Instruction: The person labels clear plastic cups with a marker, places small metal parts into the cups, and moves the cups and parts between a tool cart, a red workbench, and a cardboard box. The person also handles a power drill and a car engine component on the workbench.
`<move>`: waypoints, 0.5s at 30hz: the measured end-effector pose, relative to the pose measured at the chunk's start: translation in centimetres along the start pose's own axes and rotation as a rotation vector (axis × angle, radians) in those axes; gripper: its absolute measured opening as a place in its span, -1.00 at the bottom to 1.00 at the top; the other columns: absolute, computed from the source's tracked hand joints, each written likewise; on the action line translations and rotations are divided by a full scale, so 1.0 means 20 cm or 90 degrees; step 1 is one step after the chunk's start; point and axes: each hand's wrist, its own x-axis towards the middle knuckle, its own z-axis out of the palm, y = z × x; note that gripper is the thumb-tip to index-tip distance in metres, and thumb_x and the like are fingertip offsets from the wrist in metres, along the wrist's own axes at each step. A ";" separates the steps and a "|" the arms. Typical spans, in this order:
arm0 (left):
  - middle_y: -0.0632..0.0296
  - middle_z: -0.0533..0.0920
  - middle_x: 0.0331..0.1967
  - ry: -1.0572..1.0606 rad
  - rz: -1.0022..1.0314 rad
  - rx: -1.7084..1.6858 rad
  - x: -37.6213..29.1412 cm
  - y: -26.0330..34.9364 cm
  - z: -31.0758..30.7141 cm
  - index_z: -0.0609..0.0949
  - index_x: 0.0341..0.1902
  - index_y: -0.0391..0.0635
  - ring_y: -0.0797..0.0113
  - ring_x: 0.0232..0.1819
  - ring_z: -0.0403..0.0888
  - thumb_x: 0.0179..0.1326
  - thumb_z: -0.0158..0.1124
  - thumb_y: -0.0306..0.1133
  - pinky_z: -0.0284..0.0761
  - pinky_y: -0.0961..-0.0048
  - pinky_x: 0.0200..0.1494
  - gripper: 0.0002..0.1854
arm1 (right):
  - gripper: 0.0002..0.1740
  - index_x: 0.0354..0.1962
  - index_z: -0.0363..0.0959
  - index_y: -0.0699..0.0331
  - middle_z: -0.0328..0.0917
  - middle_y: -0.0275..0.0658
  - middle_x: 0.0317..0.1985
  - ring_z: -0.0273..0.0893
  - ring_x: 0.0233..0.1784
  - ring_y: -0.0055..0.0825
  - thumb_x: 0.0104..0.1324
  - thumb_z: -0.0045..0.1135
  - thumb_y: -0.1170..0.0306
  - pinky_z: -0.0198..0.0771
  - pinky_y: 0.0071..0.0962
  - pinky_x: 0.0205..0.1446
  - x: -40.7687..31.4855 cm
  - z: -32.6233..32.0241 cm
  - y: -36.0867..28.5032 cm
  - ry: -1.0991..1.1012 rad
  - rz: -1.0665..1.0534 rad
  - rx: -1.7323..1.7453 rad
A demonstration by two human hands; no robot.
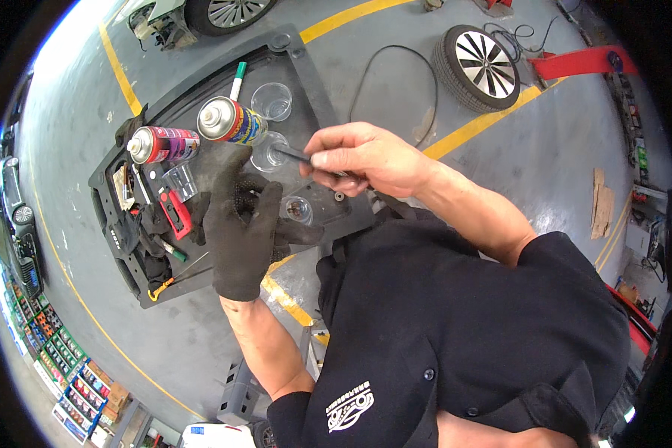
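Observation:
My left hand (246, 224), in a dark knit glove, is raised over a black plastic cart top (308, 73), its fingers spread and nothing plainly held. My bare right hand (347, 159) pinches a thin dark strip (293, 154), whose tip overlaps a clear plastic cup (268, 152) from this view; whether they touch I cannot tell. Another clear cup (271, 102) lies beyond it. A small cup (297, 209) with dark bits inside is between my hands. Left of them are a red-and-yellow spray can (224, 119), a pink-and-red spray can (165, 144) and a tilted clear cup (181, 182).
On the cart top lie a green-capped marker (238, 81), a red-and-black tool (175, 214), dark gloves or rags (154, 221) and an orange-handled dipstick (161, 289). A wheel (477, 68) and a black hose (364, 73) rest on the floor beyond. A red lift arm (577, 63) extends at the right.

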 end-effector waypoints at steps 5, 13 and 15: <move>0.25 0.66 -0.39 -0.105 -0.223 0.029 -0.09 0.18 0.08 0.61 0.12 -0.17 0.43 -0.41 0.65 0.30 0.32 -0.53 0.56 0.45 -0.34 -0.68 | -0.68 -0.01 0.59 0.40 0.67 -0.14 -0.32 0.57 -0.24 -0.51 0.45 0.17 0.31 0.49 -0.36 -0.07 -0.07 0.04 -0.01 -0.014 -0.049 -0.396; 0.17 0.68 -0.50 0.102 0.000 0.110 -0.37 -0.04 0.21 0.67 -0.20 -0.27 0.42 -0.47 0.67 0.35 0.34 -0.44 0.54 0.41 -0.41 -0.88 | -0.66 -0.09 0.62 0.43 0.61 0.15 -0.34 0.65 -0.30 -0.19 0.41 0.22 0.27 0.49 -0.22 -0.13 -0.10 0.00 -0.02 -0.186 0.005 -0.551; 0.22 0.62 -0.59 0.227 0.141 0.262 -0.43 -0.17 0.14 0.65 -0.25 -0.25 0.42 -0.53 0.65 0.38 0.31 -0.40 0.51 0.45 -0.50 -0.85 | -0.66 -0.12 0.63 0.43 0.61 0.16 -0.35 0.69 -0.27 -0.15 0.41 0.22 0.26 0.51 -0.19 -0.13 -0.08 -0.03 -0.03 -0.229 -0.039 -0.611</move>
